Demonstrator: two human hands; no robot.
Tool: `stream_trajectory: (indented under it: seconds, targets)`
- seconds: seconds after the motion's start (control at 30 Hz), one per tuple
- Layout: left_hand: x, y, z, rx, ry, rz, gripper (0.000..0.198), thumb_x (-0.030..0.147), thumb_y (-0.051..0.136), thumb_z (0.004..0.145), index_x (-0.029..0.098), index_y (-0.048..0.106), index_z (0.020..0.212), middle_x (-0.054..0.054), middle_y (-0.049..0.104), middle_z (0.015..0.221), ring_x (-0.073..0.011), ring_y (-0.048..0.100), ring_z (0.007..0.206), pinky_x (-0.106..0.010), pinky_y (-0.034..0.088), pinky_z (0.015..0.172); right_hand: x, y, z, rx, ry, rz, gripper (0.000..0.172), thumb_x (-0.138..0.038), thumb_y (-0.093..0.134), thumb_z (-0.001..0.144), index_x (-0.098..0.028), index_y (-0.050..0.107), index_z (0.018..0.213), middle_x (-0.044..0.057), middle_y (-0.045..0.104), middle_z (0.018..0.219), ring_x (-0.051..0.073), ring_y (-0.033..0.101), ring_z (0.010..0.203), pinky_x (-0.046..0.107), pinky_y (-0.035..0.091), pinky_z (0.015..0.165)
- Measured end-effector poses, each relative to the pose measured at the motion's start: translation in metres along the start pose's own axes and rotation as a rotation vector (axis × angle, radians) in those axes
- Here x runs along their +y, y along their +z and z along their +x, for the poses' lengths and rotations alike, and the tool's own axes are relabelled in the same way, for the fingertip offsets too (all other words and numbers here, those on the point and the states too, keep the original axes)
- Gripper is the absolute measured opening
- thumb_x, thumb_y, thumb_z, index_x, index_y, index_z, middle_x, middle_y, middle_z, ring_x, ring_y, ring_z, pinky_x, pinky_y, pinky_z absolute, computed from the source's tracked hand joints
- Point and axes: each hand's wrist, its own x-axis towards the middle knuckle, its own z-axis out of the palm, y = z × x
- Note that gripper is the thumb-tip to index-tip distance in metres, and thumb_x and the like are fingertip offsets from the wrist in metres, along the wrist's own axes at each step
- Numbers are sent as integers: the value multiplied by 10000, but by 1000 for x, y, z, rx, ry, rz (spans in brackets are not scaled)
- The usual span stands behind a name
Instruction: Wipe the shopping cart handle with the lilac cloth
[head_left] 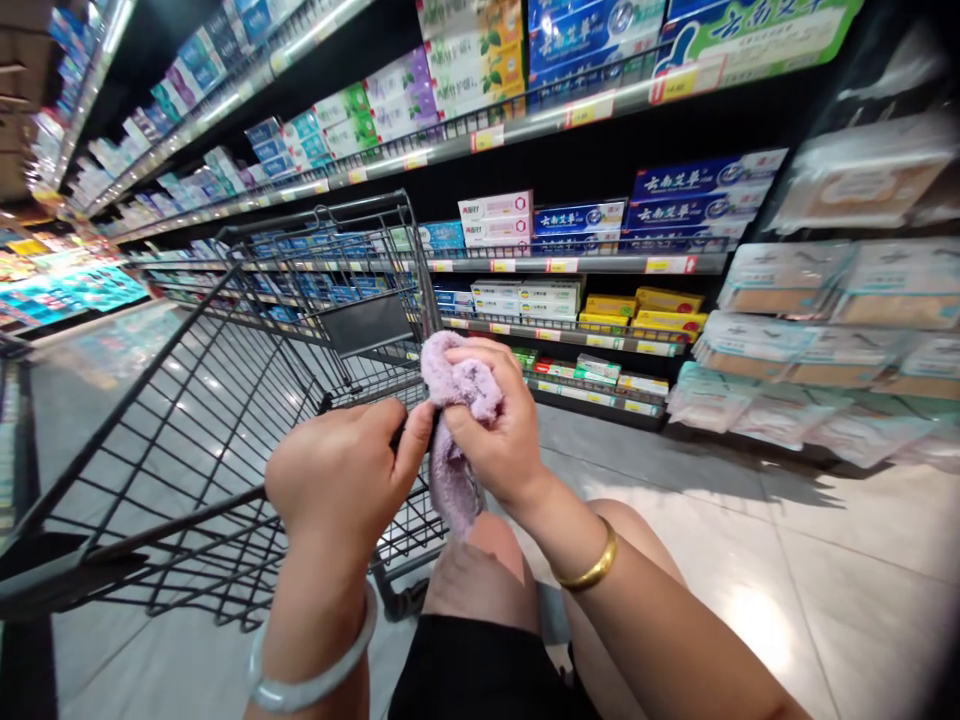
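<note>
A black wire shopping cart (240,510) stands in front of me, slightly left, its basket showing bare wire. My left hand (341,465) is closed around the cart's near top rail, the thumb pointing toward the cloth. In my right hand (495,425) is a bunched, fluffy lilac cloth (454,490), pressed around the rail's corner close to my left thumb. One end of the cloth hangs down above my knee. The cloth hides the corner of the rail. A dark grey panel (365,325) is fixed to the cart's far side.
Shelves of boxed toothpaste (499,220) run along the far side, with price tags on their edges. Packaged goods (795,350) hang at the right. Pale floor tiles (720,540) lie below. My bent knees (487,585) are close under the cloth.
</note>
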Motion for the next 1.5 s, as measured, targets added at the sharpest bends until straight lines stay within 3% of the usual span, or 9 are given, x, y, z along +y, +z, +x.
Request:
stream_trajectory:
  seconds: [0.2, 0.37, 0.57, 0.77, 0.97, 1.17, 1.37, 1.5]
  targets:
    - [0, 1, 0, 23, -6, 9, 580, 562, 322, 1043, 228, 537, 620, -65, 619, 610, -221, 544, 599, -320, 159, 570, 15, 1, -4, -15, 162, -86, 305, -182, 602, 751, -252, 660, 1042, 58, 704, 1126, 227, 661, 1099, 393, 533, 1013]
    - [-1, 0, 0, 36, 13, -11, 564, 537, 337, 1047, 222, 545, 628, -65, 636, 617, -219, 554, 606, -318, 163, 575, 2, -3, -1, -60, -31, -67, 335, -188, 634, 754, -280, 670, 1074, 44, 702, 1160, 243, 628, 1180, 419, 497, 1072]
    - [-1, 0, 0, 47, 14, -7, 567, 541, 348, 1041, 222, 535, 612, -62, 622, 598, -214, 540, 585, -319, 154, 570, 17, -2, -5, -74, 85, -162, 337, -179, 603, 730, -260, 667, 1050, 68, 701, 1146, 254, 644, 1124, 444, 520, 1037]
    - [0, 2, 0, 82, 28, -6, 554, 524, 358, 1046, 226, 527, 611, -55, 613, 590, -216, 550, 588, -317, 162, 565, 2, -4, -3, -62, -80, -132, 344, -201, 633, 757, -299, 659, 1085, 39, 703, 1152, 250, 629, 1179, 444, 505, 1065]
    - [0, 0, 1, 54, 22, -1, 566, 538, 344, 1045, 224, 525, 611, -55, 614, 594, -211, 541, 584, -318, 152, 564, 16, -1, -6, -32, 104, -158, 305, -188, 597, 747, -257, 667, 1036, 64, 704, 1125, 240, 652, 1108, 420, 528, 1023]
    - [-1, 0, 0, 48, 21, -4, 561, 524, 331, 1049, 224, 533, 621, -58, 619, 603, -211, 541, 589, -321, 157, 566, -2, -5, 0, -83, -56, -85, 337, -206, 631, 746, -289, 671, 1071, 41, 707, 1169, 252, 633, 1183, 435, 502, 1075]
    - [-1, 2, 0, 86, 33, -10, 556, 533, 369, 1040, 222, 523, 605, -50, 598, 580, -205, 512, 568, -310, 146, 561, 16, -3, -2, -28, 106, -86, 282, -174, 606, 741, -242, 676, 1005, 60, 717, 1073, 230, 666, 1062, 400, 535, 997]
    - [-2, 5, 0, 157, 44, -35, 554, 528, 397, 1031, 221, 506, 582, -41, 578, 555, -201, 485, 545, -307, 136, 557, -2, -4, 1, 20, 11, -4, 290, -178, 607, 748, -251, 671, 1021, 48, 708, 1100, 227, 658, 1101, 400, 523, 1021]
